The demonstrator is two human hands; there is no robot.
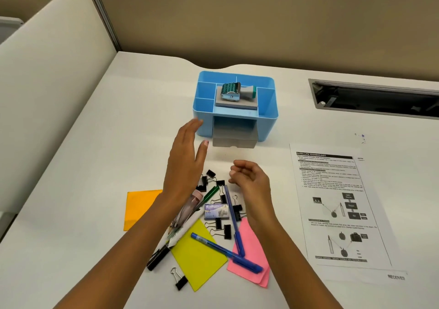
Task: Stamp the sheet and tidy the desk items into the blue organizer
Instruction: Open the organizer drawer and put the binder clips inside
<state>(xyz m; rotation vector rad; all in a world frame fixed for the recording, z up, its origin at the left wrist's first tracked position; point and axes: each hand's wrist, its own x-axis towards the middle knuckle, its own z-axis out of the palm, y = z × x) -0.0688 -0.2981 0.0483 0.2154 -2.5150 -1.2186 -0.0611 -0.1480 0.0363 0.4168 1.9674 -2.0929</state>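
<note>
The blue organizer stands at the middle of the white desk, its grey drawer pulled partly out. A green stamp lies on a grey ink pad on top of it. The printed sheet lies at the right with a "RECEIVED" mark near its lower corner. My left hand is flat with fingers apart, just left of the organizer, holding nothing. My right hand hovers with fingers curled loosely over black binder clips, apart from them.
A heap in front of me holds blue pens, a green pen, a black marker, a small staples box, and orange, yellow and pink sticky notes. A cable slot opens at the far right.
</note>
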